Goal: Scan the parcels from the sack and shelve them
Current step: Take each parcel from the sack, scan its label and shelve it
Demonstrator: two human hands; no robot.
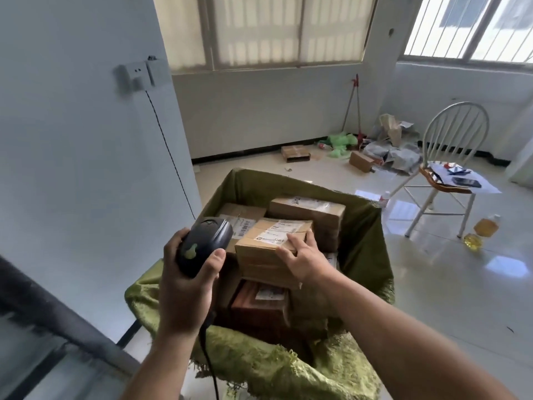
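A green woven sack stands open on the floor, filled with several cardboard parcels. My left hand grips a black handheld barcode scanner, its head pointing at the parcels, its cable hanging down. My right hand grips the right end of a brown parcel with white labels on top, at the sack's middle. Behind it lies another labelled parcel; a darker box sits lower, in shadow.
A white wall corner stands close on the left, with a dark rail below. A white chair holding papers stands right. Loose boxes, bags and brooms clutter the far wall. Oil bottles sit on the glossy floor.
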